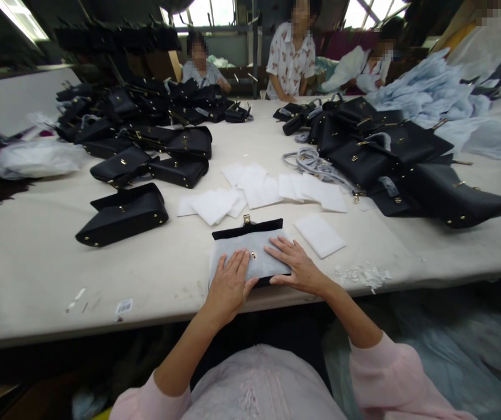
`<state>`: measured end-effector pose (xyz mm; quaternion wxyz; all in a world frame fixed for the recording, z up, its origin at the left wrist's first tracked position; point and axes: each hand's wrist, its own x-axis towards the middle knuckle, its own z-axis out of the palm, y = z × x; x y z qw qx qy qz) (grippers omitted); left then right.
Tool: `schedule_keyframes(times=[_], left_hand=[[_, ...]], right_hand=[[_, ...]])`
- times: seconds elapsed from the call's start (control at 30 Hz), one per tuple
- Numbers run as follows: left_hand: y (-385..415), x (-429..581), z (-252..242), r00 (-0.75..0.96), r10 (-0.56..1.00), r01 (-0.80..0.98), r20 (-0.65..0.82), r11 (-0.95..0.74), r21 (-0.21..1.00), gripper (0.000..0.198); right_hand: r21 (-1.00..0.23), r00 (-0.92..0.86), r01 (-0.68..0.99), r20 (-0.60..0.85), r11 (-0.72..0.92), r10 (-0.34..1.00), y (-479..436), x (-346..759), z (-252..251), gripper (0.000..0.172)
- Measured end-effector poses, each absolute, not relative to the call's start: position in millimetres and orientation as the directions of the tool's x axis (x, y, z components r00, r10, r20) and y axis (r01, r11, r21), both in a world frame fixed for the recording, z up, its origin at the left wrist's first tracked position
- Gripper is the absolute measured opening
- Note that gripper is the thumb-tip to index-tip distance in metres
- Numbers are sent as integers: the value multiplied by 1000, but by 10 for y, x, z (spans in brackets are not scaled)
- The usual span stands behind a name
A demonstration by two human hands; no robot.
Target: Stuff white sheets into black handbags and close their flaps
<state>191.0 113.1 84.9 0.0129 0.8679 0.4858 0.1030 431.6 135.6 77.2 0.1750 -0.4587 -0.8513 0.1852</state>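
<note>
A black handbag [250, 228] lies at the near edge of the table, covered by a grey protective sheet [250, 248] with a gold clasp showing through. My left hand [229, 284] rests flat on the sheet's left part, fingers stretched out. My right hand [296, 265] lies flat on the sheet's right part, fingers spread. Neither hand grips anything. A single white foam sheet [319, 234] lies just right of the bag.
Scattered white sheets [250, 189] lie beyond the bag. Black handbags are piled at left [123, 213] and right [408, 157] on the pale table [35, 268]. Pale blue wrapping [434, 87] heaps at far right. Three people sit at the far side. White scraps [364, 274] lie near the edge.
</note>
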Motion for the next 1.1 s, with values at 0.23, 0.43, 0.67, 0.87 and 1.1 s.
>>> schedule_keyframes(times=[0.23, 0.43, 0.67, 0.87, 1.1], left_hand=[[1119, 1866, 892, 493, 860, 846, 132, -509, 156, 59], [1123, 1866, 856, 468, 867, 853, 172, -494, 167, 62], [1108, 1883, 843, 452, 871, 856, 193, -484, 181, 70], [1053, 1919, 866, 481, 854, 834, 199, -516, 196, 70], [1110, 1904, 838, 490, 854, 822, 177, -520, 231, 69]], right_hand=[[-621, -399, 643, 228, 449, 888, 1616, 4396, 906, 42], [-504, -415, 687, 320, 523, 852, 2415, 3954, 1042, 54], [-476, -518, 709, 147, 519, 843, 2513, 3671, 956, 20], [-351, -513, 748, 232, 563, 826, 1984, 3772, 1004, 28], [-424, -626, 620, 240, 660, 742, 1847, 3854, 972, 28]])
